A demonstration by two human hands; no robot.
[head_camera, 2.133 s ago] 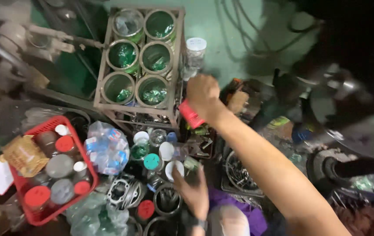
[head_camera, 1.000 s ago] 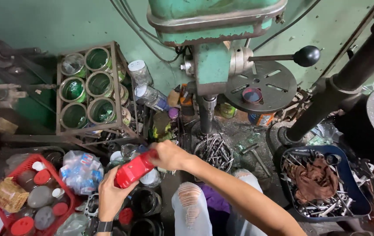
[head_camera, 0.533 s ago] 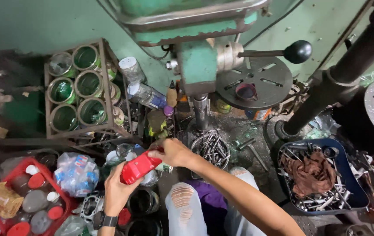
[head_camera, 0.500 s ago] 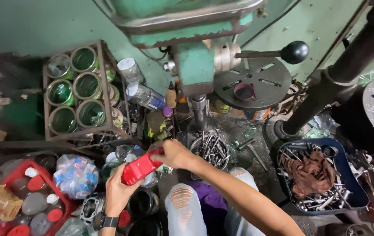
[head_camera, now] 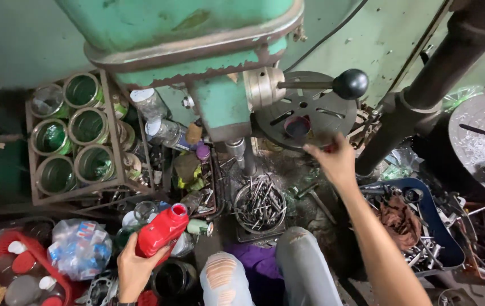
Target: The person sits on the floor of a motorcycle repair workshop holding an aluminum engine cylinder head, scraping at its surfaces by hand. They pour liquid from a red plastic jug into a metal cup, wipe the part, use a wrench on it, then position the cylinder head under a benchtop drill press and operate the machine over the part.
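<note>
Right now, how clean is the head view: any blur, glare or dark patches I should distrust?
Head view: mostly sharp; the red bottle in the left hand reads crisply. The right hand near the round drill table looks slightly soft. Bright glare on the metal disc at right. Dark shadow at the lower left edge and under the blue tray. Wide-angle bending at the edges.

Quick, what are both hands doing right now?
Left hand: closed around a red plastic bottle, cap off.
Right hand: reaching toward the round drill press table; cannot tell if it holds anything.
</note>
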